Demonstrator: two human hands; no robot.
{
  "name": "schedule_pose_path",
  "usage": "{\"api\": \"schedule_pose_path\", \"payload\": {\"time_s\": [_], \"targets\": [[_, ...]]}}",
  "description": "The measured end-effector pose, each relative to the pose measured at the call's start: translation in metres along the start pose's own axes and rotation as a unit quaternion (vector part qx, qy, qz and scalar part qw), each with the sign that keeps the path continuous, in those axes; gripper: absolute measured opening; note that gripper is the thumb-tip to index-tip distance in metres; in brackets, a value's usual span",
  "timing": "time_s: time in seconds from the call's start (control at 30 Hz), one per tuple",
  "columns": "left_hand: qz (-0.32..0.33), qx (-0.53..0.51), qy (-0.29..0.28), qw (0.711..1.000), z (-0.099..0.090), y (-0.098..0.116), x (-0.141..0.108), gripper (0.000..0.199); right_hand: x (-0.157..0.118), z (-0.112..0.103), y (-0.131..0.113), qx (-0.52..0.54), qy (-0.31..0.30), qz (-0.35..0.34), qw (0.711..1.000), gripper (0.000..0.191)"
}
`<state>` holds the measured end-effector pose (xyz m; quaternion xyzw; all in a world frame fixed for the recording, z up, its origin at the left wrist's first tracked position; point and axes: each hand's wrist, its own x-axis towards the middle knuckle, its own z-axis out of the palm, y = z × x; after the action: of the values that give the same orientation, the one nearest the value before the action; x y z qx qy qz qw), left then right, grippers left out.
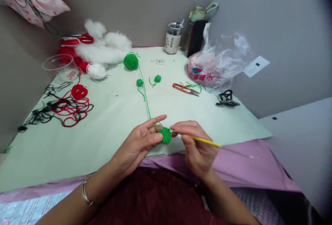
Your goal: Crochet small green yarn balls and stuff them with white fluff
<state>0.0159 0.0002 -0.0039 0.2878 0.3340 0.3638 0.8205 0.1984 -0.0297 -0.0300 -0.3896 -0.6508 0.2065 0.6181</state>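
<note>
My left hand (143,137) pinches a small round green crochet piece (165,136) between thumb and fingers. Its index finger is stretched out with green yarn (146,97) over it. That strand runs back to a green yarn ball (131,61). In my right hand (195,145) is a crochet hook (206,141) with a yellow grip, held like a pen. The hook's thin tip meets the right upper edge of the green piece. Two small green crochet balls (139,82) with yarn tails lie farther back on the table.
Orange thread snips (186,89) and a black hair claw (227,99) lie to the right, before a plastic bag (207,67). Tangled black yarn (44,109), red yarn (79,92) and white stuffing (103,46) occupy the left. A pen jar (172,40) and phone (196,38) stand behind.
</note>
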Motion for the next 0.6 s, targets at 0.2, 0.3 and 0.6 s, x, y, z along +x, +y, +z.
{"api": "schedule_pose_path", "payload": {"time_s": [0.2, 0.3, 0.6], "targets": [[0.103, 0.105, 0.009, 0.989, -0.002, 0.001, 0.0, 0.064, 0.009, -0.001, -0.002, 0.212, 0.062, 0.154, 0.963, 0.019], [0.168, 0.195, 0.026, 0.966, 0.0, 0.0, -0.003, 0.057, 0.009, 0.0, -0.001, 0.232, 0.074, 0.178, 0.953, 0.018], [0.181, 0.276, 0.038, 0.943, 0.0, 0.002, -0.007, 0.063, 0.002, -0.011, -0.004, 0.092, -0.002, 0.101, 0.991, 0.018]]}}
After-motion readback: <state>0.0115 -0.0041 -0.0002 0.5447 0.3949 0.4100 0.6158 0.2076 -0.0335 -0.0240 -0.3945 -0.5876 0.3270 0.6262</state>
